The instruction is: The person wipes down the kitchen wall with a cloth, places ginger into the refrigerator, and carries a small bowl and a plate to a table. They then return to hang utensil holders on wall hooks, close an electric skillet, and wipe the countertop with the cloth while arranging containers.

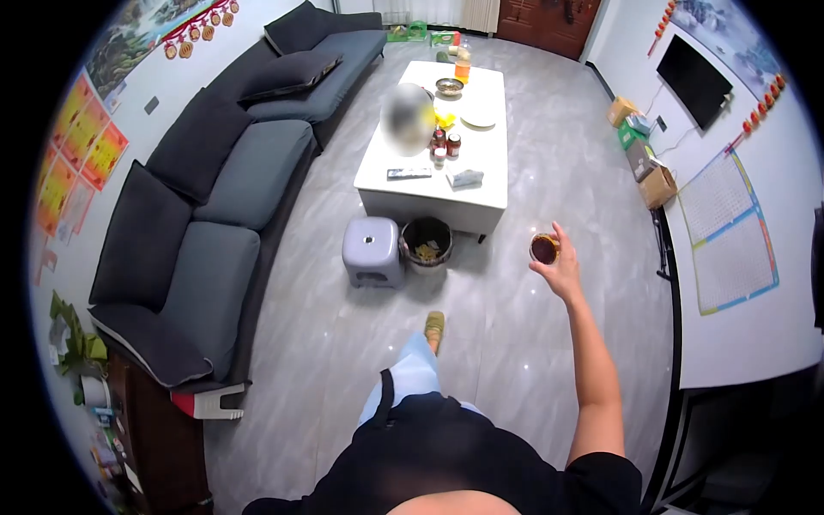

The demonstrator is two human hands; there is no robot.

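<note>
My right hand [562, 268] is stretched out ahead over the floor, its thumb and fingers closed round the side of a small clear glass [543, 249]. Dark brown liquid fills much of the glass, which is held upright. Beyond it, to the left, stands a white coffee table [403, 167], apart from the glass. My left hand is out of the picture.
A grey plastic stool [371, 249] and a trash bin [427, 244] stand before the table. The table bears jars [453, 144], a tissue pack [464, 176], a remote [408, 173] and a bowl [449, 87]. A sofa [249, 172] lines the left; boxes [657, 187] the right wall.
</note>
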